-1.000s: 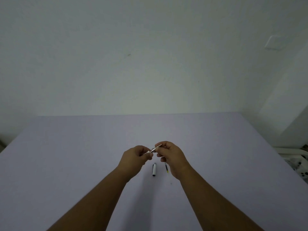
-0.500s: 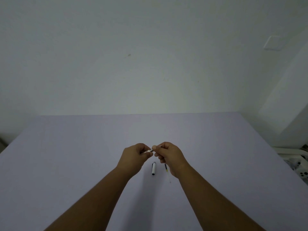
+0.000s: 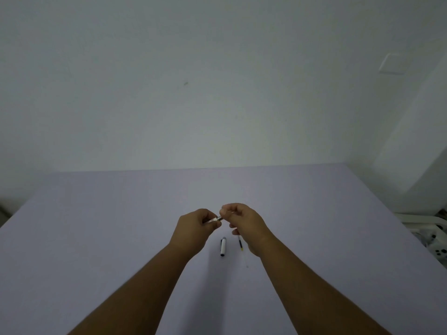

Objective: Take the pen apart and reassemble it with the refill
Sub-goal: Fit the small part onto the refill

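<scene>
My left hand [image 3: 196, 228] grips the pale pen barrel [image 3: 214, 220], of which only a short stretch shows between the fingers. My right hand [image 3: 244, 221] pinches the barrel's metal end right beside the left thumb. Both hands hover above the lilac table [image 3: 96, 238]. Below them on the table lies the white pen cap [image 3: 223, 247] with dark ends, pointing away from me. Just right of it lies a thin refill [image 3: 240, 245] with a dark and yellow section, partly hidden under my right wrist.
A white wall rises behind the table's far edge [image 3: 193, 168]. White plastic objects [image 3: 435, 240] sit off the table's right side. A wall plate [image 3: 393, 64] is at the upper right.
My hands have drawn closer together, so less of the barrel shows between them. The right fingers have shifted on the barrel's end. Cap and refill have not moved.
</scene>
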